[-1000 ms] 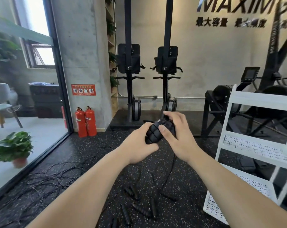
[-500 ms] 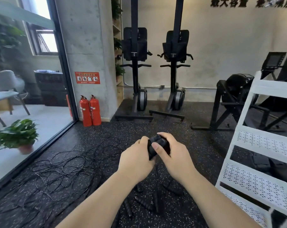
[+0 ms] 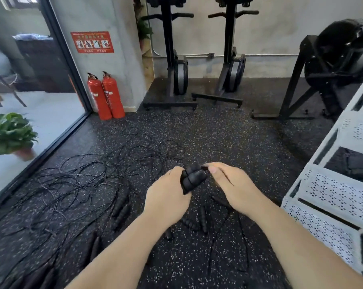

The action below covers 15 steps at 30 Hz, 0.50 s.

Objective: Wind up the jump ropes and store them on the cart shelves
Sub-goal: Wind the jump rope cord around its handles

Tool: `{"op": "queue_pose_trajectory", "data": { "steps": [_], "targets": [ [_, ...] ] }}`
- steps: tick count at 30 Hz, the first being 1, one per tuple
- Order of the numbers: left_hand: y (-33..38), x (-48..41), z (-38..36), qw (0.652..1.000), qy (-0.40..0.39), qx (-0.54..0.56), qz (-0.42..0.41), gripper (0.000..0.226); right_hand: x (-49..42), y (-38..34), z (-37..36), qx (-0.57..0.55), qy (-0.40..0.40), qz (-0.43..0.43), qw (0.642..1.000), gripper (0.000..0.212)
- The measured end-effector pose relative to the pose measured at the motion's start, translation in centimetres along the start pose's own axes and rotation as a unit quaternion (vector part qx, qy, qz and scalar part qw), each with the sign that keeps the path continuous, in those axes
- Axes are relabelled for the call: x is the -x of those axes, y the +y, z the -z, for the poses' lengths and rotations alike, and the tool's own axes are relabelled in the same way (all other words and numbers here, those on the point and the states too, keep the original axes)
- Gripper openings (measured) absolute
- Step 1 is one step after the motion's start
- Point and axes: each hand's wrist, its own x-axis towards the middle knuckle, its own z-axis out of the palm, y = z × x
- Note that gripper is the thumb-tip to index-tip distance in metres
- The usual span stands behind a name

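**Fingers (image 3: 219,166) on the handles: one rope being wound, many loose on the floor**

Curled round the paired handles (image 3: 194,178) of one jump rope, the left hand (image 3: 168,197) holds them side by side in front of the body, above the floor (image 3: 228,138). The right hand (image 3: 230,184) meets them at their upper end with thumb and fingertips pinched together. Whether they pinch the cord or the tip of a handle is too small to tell. No cord can be traced away from the held pair, so I cannot say how much of it is wound.

Tangled cords (image 3: 82,184) sprawl over the floor to the left, and several loose handles (image 3: 120,207) lie beneath the forearms. The white cart (image 3: 332,195) stands just to the right, its perforated shelves within reach. A dark shape (image 3: 357,167) lies on one shelf, but I cannot make out what it is.

The step in hand looks like winding or securing this one rope. With so much cord unwound on the floor, the task seems far from done.

The next move calls for a firm left grip so the two handles do not splay while the right hand finishes and tucks the cord. After that the bundle goes right to a shelf. Any trailing length may be caught in the tangle, so it needs drawing free gently rather than yanking.
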Motion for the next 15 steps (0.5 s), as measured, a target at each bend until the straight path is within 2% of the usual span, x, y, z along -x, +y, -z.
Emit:
{"op": "queue_pose_trajectory", "data": {
  "steps": [5, 10, 12, 15],
  "targets": [
    [-1.8, -2.8, 0.3, 0.991, -0.015, 0.106, 0.079, 0.016, -1.7, 1.9, 2.0, 0.034, 0.0, -0.019, 0.999, 0.027],
    [-3.0, -5.4, 1.2, 0.954, 0.049, 0.256, 0.147, 0.015, -2.5, 3.3, 4.3, 0.045, 0.057, -0.031, 0.997, 0.025],
    [-2.4, -5.3, 0.8, 0.921, 0.033, 0.352, 0.164, 0.015, -2.7, 3.4, 3.8, 0.046, 0.086, -0.041, 0.994, 0.027],
    [-0.4, -4.1, -0.3, 0.851, -0.073, 0.5, 0.145, 0.018, -2.8, 2.8, 1.3, 0.067, 0.109, -0.048, 0.991, 0.03]
  ]
}}
